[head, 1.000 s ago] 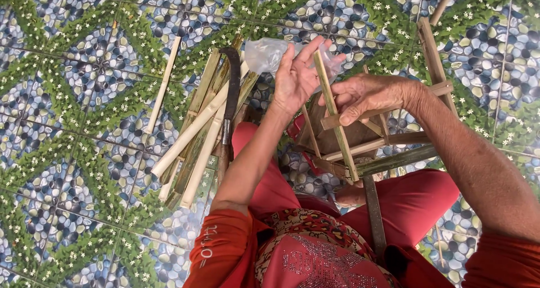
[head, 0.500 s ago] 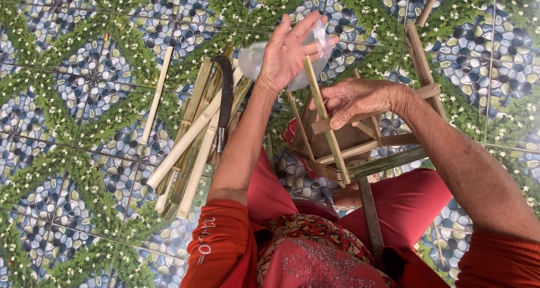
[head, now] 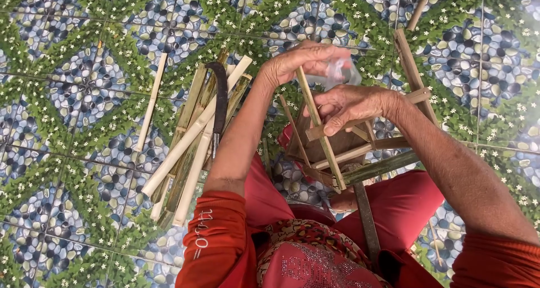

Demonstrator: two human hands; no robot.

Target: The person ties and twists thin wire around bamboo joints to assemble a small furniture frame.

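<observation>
Two hands work at a bamboo frame (head: pixel 337 153) held above the person's lap. It is a small open lattice of pale split strips, crossed and joined at right angles, with one long upright strip rising past the hands and darker green strips along its lower right edge. The right hand (head: pixel 351 105) has its fingers closed on a horizontal strip near the top. The left hand (head: pixel 304 60) sits just above, its fingers curled around a crumpled clear plastic bag (head: pixel 343 71) beside the upright strip. Red sleeves and red trousers fill the lower part of the view.

On the floor (head: pixel 67 68), tiled in a blue pebble pattern with green leaves and white flowers, a bundle of bamboo strips (head: pixel 185 147) lies to the left, with a dark curved knife (head: pixel 220 105) across it. One single strip (head: pixel 149 105) lies apart, further left.
</observation>
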